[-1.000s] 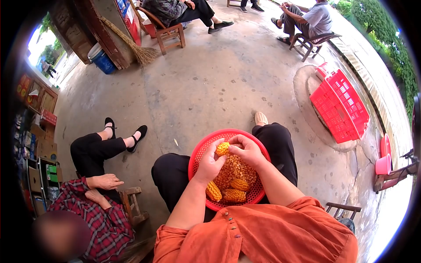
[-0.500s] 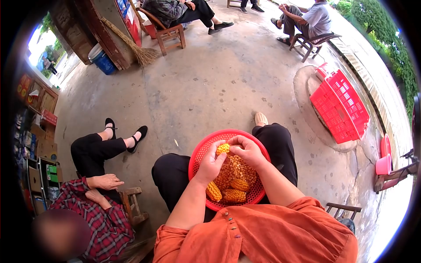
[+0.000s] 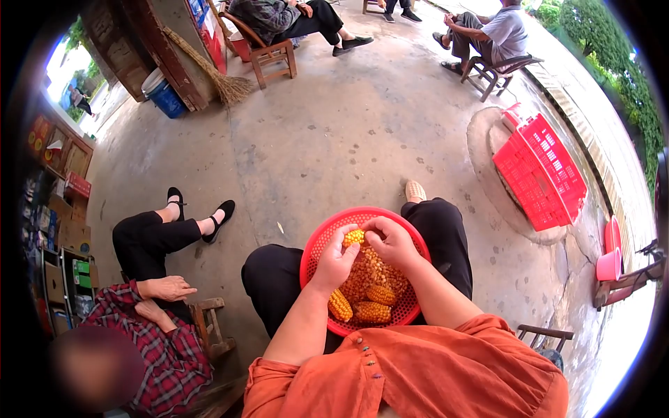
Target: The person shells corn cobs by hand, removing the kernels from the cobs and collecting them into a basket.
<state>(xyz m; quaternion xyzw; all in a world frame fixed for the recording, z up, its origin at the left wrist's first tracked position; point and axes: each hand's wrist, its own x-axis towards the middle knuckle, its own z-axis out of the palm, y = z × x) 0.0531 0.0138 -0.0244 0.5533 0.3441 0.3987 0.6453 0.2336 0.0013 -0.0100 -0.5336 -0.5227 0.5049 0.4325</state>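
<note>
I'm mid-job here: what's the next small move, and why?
I'd probably push the right hand's thumb across the corn cob: the left hand grips it, yellow kernels still cover its visible side, and the red basket beneath, holding loose kernels, should catch them.

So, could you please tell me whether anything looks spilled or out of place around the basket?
Nothing seems spilled around the red basket; the loose kernels I can make out lie inside it. The only slight oddity is a small pale scrap alone on the concrete floor, too small to identify.
</note>
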